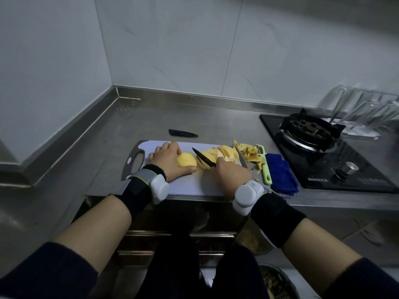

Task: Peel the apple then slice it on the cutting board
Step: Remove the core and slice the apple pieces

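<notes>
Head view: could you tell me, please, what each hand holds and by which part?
The right hand grips the black knife by its handle. The left hand holds the peeled apple piece by its left side.

We see a counter [151, 117] of brushed steel, dull-shining and smudged, with smooth tile walls [172, 50] behind its far edge. The cutting board [187, 182] at the near edge looks like matt white plastic with a grey rim. The peeled apple [186, 160] on it shows moist, pale flesh, and the knife [203, 157] has a matt black blade. Near the far edge lies a black plastic sheath [183, 133]. Toward the right edge we make out a glossy green plastic peeler [265, 167], a nappy blue cloth [280, 173] and a glossy black glass hob [313, 160] with a polished metal knob [349, 168].
</notes>
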Demonstrator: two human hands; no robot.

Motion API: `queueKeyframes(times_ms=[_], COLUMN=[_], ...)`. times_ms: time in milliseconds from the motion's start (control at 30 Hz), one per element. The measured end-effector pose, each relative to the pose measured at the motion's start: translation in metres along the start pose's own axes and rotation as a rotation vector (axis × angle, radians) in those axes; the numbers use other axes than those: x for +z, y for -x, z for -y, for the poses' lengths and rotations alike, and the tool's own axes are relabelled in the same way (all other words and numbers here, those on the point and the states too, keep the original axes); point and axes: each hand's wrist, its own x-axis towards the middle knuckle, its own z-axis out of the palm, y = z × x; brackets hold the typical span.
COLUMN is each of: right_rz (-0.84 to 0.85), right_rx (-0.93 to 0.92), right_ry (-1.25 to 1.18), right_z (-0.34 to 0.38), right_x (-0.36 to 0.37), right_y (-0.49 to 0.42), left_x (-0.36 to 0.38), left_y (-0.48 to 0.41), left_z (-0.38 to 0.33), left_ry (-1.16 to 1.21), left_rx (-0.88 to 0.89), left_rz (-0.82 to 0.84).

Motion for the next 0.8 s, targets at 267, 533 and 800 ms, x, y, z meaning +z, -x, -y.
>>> queueKeyframes(times_ms=[267,533,800], right_rz=[-0.003,-0.018,-0.065], right_rx=[-0.011,0.034,-0.025], right_ry=[-0.061,-0.005,0.025], right_z=[0.006,-0.001,-0.002], right_x=[0.009,0.011,0.008], right_y=[-0.003,-0.007,-0.003], left_x=[-0.002,0.009,0.014], left_y=[-0.001,-0.008,-0.007], left_z=[0.017,0.008,0.012], left_ry=[0.426,0.423,0.544], left_rx=[0.191,0.243,0.202], left_rz=[0.049,0.017,-0.069])
